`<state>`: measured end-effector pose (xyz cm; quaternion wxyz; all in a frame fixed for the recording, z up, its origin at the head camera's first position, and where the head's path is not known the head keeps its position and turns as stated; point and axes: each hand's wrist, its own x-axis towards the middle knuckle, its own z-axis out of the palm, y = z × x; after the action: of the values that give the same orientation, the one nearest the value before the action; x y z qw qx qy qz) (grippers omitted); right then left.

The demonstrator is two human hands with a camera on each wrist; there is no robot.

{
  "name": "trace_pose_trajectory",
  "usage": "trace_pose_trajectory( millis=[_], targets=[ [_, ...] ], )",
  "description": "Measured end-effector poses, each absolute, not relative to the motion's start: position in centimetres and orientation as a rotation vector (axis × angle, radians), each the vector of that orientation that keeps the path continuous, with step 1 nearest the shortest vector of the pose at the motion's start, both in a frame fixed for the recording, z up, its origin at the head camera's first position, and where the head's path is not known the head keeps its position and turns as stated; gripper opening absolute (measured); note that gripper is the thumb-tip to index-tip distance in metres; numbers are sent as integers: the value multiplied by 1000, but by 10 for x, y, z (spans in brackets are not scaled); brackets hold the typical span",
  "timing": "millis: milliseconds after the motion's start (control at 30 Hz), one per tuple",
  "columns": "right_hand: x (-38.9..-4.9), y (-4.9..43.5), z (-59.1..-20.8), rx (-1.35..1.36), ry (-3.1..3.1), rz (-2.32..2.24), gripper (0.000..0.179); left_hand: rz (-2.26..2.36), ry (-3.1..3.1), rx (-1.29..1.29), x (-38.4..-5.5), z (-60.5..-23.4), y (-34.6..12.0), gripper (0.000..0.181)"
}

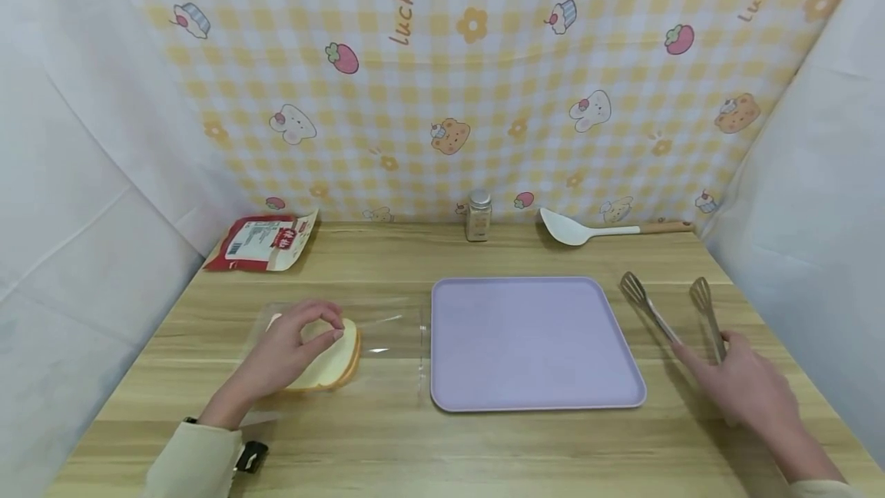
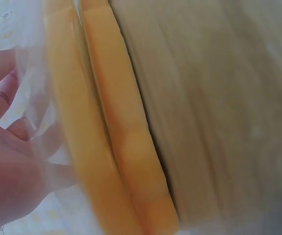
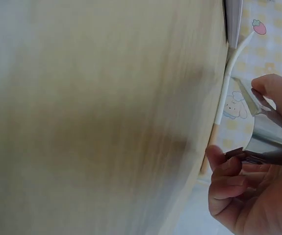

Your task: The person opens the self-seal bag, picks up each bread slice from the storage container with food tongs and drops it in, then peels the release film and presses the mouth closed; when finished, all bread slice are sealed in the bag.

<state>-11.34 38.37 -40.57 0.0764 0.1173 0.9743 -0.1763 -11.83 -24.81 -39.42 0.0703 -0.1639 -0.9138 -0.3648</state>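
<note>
My left hand (image 1: pixel 286 352) is over bread slices (image 1: pixel 333 360) in a clear plastic bag (image 1: pixel 394 336). Its fingers are loosely bent, thumb tip close to the forefinger tip, and nothing shows between them. Two thick crust edges (image 2: pixel 126 127) fill the middle of the left wrist view, with filmy plastic across the hand behind them. At the right, my right hand (image 1: pixel 750 390) grips metal tongs (image 1: pixel 660 321) near their joined end. The slotted heads are spread apart and point toward the back of the table.
A lilac tray (image 1: pixel 532 344) lies between the hands. Along the back stand a red and white packet (image 1: pixel 266 240), a small shaker jar (image 1: pixel 478 215) and a white spatula (image 1: pixel 570 229) with a wooden handle. A checked cloth (image 1: pixel 442 83) hangs behind.
</note>
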Motion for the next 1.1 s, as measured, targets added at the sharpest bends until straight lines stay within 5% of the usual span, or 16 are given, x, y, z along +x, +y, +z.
trace_pose_trajectory(
  millis=[600, 1100],
  targets=[
    [-110, 385, -411, 290, 2889, -486, 123, -996, -2767, -624, -123, -386, -256, 9],
    [-105, 381, -407, 263, 2852, -469, 109, -873, -3123, -751, -181, -351, -263, 32]
  ],
)
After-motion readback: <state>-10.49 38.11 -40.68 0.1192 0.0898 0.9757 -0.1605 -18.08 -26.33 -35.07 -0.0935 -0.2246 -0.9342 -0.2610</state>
